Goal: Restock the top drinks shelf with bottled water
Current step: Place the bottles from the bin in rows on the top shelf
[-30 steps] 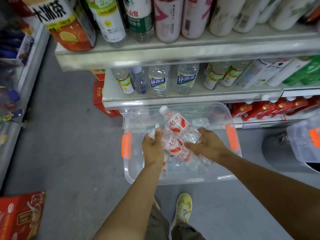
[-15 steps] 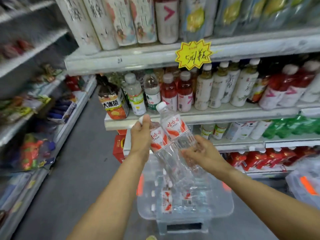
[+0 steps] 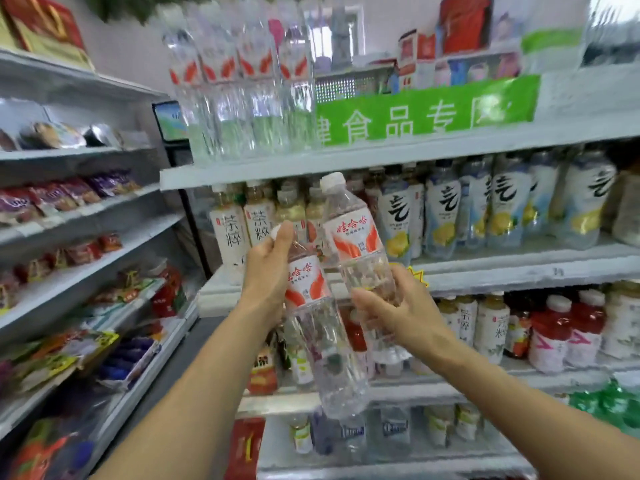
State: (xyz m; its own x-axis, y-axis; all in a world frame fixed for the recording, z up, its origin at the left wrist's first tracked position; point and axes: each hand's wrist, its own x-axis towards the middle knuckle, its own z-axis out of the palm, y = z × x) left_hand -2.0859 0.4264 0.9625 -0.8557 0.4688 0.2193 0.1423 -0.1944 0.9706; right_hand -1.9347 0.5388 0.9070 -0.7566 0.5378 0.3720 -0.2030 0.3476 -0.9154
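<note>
In the head view the left hand (image 3: 266, 271) grips one water bottle (image 3: 311, 306) around its shoulder, and the right hand (image 3: 405, 313) curls around the lower body of a second bottle (image 3: 356, 244) — both at frame centre, touching each other, below the top shelf (image 3: 381, 154) at 12 o'clock. My worry is that, lifted together, they may knock over the standing water row (image 3: 239, 98) at 11 o'clock, or slip — each is held by one hand only. Each bottle is clear ribbed plastic with a white cap and a red-and-white label.
</note>
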